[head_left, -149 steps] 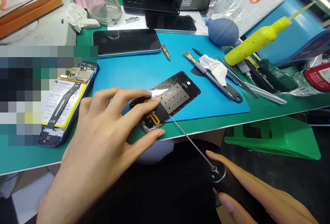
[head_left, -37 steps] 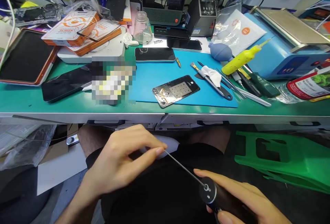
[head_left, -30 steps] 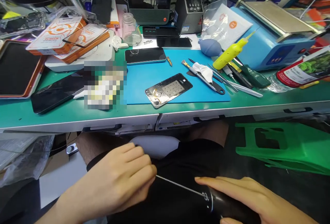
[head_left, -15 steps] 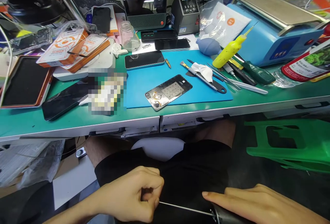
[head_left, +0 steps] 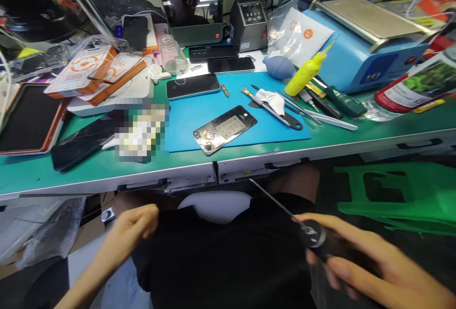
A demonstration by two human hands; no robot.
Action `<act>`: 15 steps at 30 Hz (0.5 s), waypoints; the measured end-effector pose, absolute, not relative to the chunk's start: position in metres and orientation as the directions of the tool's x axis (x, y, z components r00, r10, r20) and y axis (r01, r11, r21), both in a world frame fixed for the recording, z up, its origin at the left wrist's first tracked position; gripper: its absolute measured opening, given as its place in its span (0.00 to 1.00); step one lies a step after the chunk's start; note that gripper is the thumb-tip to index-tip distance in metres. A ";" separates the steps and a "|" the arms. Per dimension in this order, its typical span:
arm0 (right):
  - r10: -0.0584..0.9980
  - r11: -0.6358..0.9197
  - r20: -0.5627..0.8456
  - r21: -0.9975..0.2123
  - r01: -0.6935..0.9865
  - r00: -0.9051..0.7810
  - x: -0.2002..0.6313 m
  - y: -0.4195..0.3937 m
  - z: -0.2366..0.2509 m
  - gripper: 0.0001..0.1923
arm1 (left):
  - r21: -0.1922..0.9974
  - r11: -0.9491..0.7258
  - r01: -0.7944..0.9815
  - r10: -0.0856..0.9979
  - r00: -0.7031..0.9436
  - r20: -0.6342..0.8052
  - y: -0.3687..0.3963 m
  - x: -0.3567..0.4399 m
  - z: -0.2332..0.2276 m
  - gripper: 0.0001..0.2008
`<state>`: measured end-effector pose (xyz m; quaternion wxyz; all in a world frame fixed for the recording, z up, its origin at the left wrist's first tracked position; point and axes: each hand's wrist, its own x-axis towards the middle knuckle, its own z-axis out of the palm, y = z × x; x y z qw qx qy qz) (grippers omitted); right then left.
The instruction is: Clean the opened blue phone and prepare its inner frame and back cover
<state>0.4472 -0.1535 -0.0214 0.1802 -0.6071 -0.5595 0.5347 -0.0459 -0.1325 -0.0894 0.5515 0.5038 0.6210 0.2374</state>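
Your left hand [head_left: 137, 223] was curled, fingers together, contents unclear, while your right hand [head_left: 363, 252] clamped the black tool [head_left: 315, 238], seemingly just holding it off the phone panel [head_left: 226, 128] beyond your fingertips, where contact would have called for steady aim.

The tool [head_left: 313, 236] has a fat black handle, a bit blurry, and a long thin metal rod. It is held in the right grip [head_left: 374, 252], with the rod poking up and left. The flat black phone part [head_left: 228, 128] lies slanted on the blue mat [head_left: 278, 133]. It has a gray dotted patch and gold bits near its left end.
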 end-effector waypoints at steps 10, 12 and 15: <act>0.576 -0.404 -0.395 -0.899 0.171 -0.716 0.244 -0.154 -0.058 0.26 | 0.841 0.479 0.251 0.618 -0.777 -0.120 -0.214 -0.121 -0.083 0.46; 0.539 -0.382 -0.331 -0.916 0.125 -0.775 0.209 -0.162 -0.068 0.27 | 0.834 0.499 0.235 0.678 -0.705 -0.207 -0.237 -0.110 -0.076 0.38; 0.512 -0.332 -0.257 -0.939 0.087 -0.819 0.165 -0.181 -0.080 0.29 | 0.866 0.478 0.148 0.838 -0.370 -0.400 -0.252 -0.063 -0.070 0.40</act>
